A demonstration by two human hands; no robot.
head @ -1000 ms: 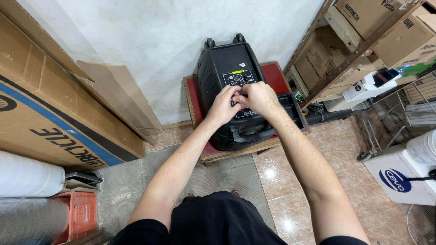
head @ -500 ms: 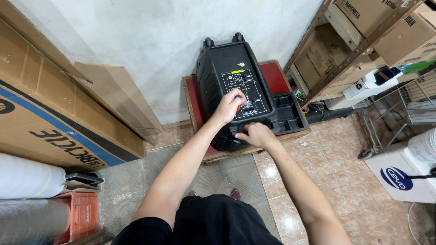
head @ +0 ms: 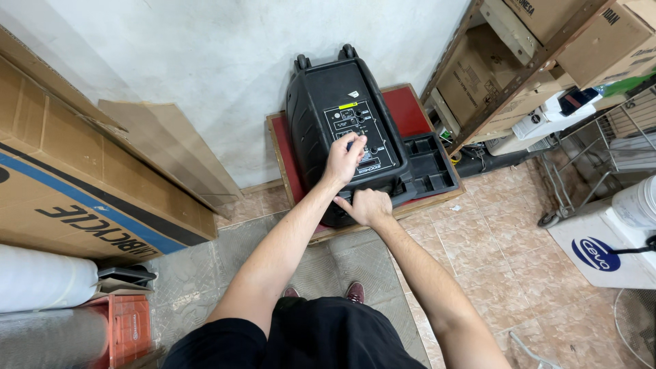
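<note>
Lying back-up on a red board (head: 410, 109) against the wall, black portable speaker (head: 342, 130); left hand (head: 344, 158) fingers pinching a control-panel knob, right hand (head: 372, 205) curled, bracing the speaker's near edge. Adjustment underway, unfinished.

Single view, head cam, no second view to overlap with. Looks steeply down from standing height, tilted slightly forward toward the wall (head: 205, 61). Wearer's torso and shoes (head: 321, 292) sit at bottom centre, both arms run up from the bottom edge into mid-frame. Frame centre lands on the speaker (head: 342, 116) against the wall, arm's reach away. Wide lens: edges take in boxes (head: 75, 178) at left, shelf (head: 519, 75) at upper right, tile floor (head: 492, 253) lower right.
</note>
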